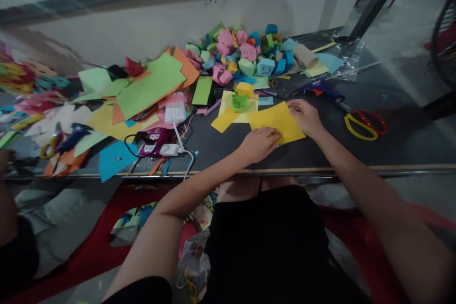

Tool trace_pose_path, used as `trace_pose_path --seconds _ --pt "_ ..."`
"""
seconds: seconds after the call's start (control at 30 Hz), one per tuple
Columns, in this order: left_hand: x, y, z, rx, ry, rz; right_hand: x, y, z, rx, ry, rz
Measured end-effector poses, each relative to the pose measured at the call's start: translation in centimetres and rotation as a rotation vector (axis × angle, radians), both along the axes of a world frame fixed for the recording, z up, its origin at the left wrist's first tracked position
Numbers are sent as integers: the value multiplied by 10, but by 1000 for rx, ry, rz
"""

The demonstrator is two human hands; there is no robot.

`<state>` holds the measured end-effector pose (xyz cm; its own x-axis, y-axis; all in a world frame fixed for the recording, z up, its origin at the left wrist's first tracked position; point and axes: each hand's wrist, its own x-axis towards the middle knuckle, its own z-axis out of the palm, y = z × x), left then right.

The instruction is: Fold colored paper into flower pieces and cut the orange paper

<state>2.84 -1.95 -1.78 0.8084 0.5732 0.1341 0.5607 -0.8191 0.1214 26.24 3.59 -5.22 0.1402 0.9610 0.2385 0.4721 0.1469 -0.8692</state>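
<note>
A sheet of yellow paper [280,122] lies on the dark table in front of me. My left hand [259,145] holds its lower left part, fingers curled over the paper. At the upper right edge, the fingertips of my right hand [305,116] pinch the same sheet. Just left of the sheet is a small green folded-paper piece [240,102] on pale yellow paper [228,99], with a small yellow piece [245,89] behind it. Scissors [365,125] with yellow and red handles rest to the right, near a blue glue gun [320,88].
Small folded-paper pieces [245,52] are heaped against the wall. Coloured sheets [153,83], a purple power strip [155,142] and a white charger [175,110] with cables crowd the left. A cardboard roll [305,57] lies behind. Another person's arm [7,199] shows at far left.
</note>
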Motion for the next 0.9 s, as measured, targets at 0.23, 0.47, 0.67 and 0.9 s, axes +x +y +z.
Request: trace_pose_path --seconds 0.23,0.47,0.67,0.9 --pt "1 -5 1 15 -3 9 -14 -27 5 167 -531 -152" --pt "-8 -4 -9 11 -66 5 -22 -37 12 98 -374 -158" --pt "-37 5 -29 -158 -398 283 5 -59 24 10 -160 98" --pt "-46 -3 -23 -255 -846 466 5 -86 23 45 -693 379"
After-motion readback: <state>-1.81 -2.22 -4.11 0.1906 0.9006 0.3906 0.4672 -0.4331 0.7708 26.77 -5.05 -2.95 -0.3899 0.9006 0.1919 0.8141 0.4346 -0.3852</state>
